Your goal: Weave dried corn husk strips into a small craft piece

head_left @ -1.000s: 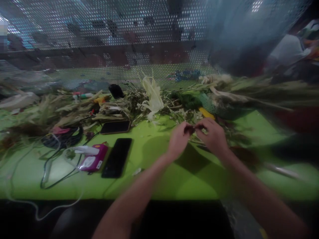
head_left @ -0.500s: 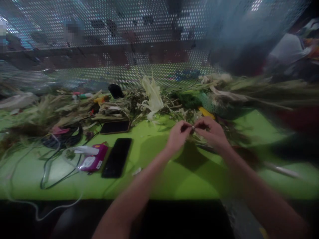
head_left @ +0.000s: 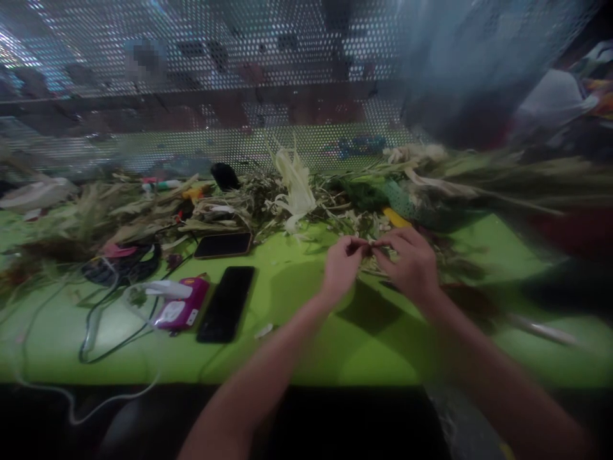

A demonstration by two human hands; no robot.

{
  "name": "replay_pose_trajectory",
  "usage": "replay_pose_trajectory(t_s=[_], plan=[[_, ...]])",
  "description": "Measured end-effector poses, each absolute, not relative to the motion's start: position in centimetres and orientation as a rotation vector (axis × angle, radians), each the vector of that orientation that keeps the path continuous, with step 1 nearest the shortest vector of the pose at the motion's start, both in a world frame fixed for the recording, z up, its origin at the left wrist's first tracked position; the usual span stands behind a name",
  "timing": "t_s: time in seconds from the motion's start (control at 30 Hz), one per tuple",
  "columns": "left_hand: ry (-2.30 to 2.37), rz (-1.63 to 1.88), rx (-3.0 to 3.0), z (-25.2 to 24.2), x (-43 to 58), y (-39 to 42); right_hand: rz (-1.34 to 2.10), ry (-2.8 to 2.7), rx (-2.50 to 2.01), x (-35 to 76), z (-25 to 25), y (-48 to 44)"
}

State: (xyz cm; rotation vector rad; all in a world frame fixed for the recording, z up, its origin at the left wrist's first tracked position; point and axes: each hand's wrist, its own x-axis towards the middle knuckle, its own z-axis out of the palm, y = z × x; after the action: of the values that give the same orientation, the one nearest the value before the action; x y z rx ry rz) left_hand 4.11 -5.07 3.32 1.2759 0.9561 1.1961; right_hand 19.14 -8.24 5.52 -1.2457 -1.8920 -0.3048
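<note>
My left hand (head_left: 343,263) and my right hand (head_left: 408,260) meet fingertip to fingertip above the right half of the green table (head_left: 306,348). Both are pinched closed around something tiny; in this dim, blurred view I cannot make out what it is. Behind and below the fingers lie dry plant scraps (head_left: 364,225). A yellow object (head_left: 395,217) rests just beyond my right hand. Farther back, left of my hands, a pale corn husk (head_left: 297,185) stands with its leaves splayed.
Two phones, one near (head_left: 227,305) and one farther back (head_left: 223,245), lie left of centre. Beside them are a magenta tissue pack (head_left: 181,306) and a looping cable (head_left: 89,332). Dried leaves (head_left: 119,211) line the back, before a perforated screen (head_left: 297,57). A green basket (head_left: 407,199) sits back right.
My right fingers have shifted slightly and spread a little. The small pale bit seen between the fingertips before is now hidden. The view has drifted slightly.
</note>
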Motion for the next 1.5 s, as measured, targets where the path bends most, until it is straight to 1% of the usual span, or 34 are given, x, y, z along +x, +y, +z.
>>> replay_pose_trajectory(t_s=[0.2, 0.5, 0.7, 0.8, 1.0, 1.1, 1.27, 1.5], plan=[[0.948, 1.193, 1.290, 3.9, 4.2, -5.6, -0.388, -1.894, -1.308, 19.1, 5.0, -8.3], [0.794, 1.118, 0.853, 4.0, 4.4, -5.5, -0.429, -1.946, -1.226, 19.0, 5.4, -8.7], [0.748, 1.083, 0.773, 4.4, 4.1, -5.5, -0.528, -2.049, -1.143, 19.6, 5.6, -8.7], [0.753, 1.078, 0.760, 4.6, 3.9, -5.3, -0.441, -2.029, -1.175, 19.8, 5.7, -8.4], [0.786, 1.142, 0.790, 4.3, 3.5, -4.7, -0.012, -1.930, -1.078, 19.7, 6.0, -8.1], [0.826, 1.178, 0.898, 4.1, 3.5, -4.6, 0.140, -1.805, -1.152, 19.9, 6.0, -7.9], [0.871, 1.174, 1.066, 4.3, 3.5, -4.7, 0.226, -1.750, -1.224, 20.1, 5.6, -7.5], [0.916, 1.143, 1.153, 4.3, 2.9, -4.5, 0.208, -1.725, -1.311, 20.5, 5.6, -7.4]])
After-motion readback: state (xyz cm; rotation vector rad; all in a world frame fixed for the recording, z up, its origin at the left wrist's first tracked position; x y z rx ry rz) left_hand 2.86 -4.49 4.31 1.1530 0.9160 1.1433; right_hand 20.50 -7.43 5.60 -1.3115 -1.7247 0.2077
